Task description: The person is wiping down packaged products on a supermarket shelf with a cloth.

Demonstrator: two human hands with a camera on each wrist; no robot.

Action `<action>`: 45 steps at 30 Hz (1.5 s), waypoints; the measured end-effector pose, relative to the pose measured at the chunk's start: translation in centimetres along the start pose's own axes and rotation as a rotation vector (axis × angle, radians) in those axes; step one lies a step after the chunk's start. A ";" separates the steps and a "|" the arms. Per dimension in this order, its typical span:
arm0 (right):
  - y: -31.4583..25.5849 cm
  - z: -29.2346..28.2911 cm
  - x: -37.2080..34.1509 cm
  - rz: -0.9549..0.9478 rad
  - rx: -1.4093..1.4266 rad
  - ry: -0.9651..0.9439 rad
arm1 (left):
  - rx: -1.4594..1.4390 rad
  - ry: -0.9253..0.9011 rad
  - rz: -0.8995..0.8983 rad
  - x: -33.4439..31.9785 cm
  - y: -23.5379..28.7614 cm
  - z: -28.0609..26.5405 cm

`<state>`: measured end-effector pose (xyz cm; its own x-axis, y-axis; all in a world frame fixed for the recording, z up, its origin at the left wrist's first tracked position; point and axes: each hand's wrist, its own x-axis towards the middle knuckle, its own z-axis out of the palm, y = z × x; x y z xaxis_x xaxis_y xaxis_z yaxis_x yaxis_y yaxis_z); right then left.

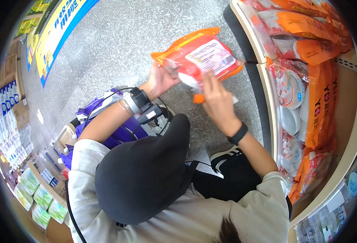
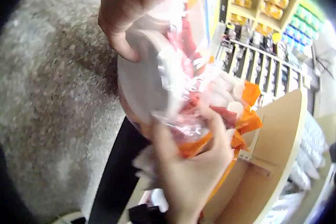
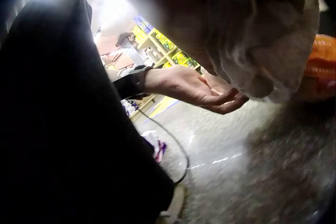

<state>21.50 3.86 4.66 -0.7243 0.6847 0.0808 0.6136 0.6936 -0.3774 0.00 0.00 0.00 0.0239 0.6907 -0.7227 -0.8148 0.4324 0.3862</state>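
Observation:
A clear and orange plastic pack of white disposable tableware (image 1: 182,56), with a white printed label, is held up over the floor. My left hand (image 1: 161,82) grips its near left corner, the thumb lying over the round white stack (image 2: 144,77) in the left wrist view. At the other end my right hand (image 1: 219,99) has its fingertips at the pack's wrapping. A crumpled greyish cloth (image 3: 262,50) is bunched in that hand and fills much of the right wrist view. Part of the left hand's fingers is hidden behind the pack.
On the right, a shelf (image 1: 269,109) carries several orange-wrapped packs (image 1: 320,109) of plates and cups. A purple bag (image 1: 120,129) and cables lie beside my left forearm. A blue and yellow banner (image 1: 61,28) lies at upper left. My shoe (image 1: 227,158) is close to the shelf base.

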 end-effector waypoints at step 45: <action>8.5 6.3 9.2 0.064 0.321 0.329 | 0.840 0.058 0.429 5.6 4.8 -7.9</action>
<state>18.10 14.69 -3.59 -0.5180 0.7945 0.3170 0.4876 0.5787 -0.6537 -8.40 1.40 -6.74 -0.2282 0.8676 -0.4419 -0.0630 0.4398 0.8959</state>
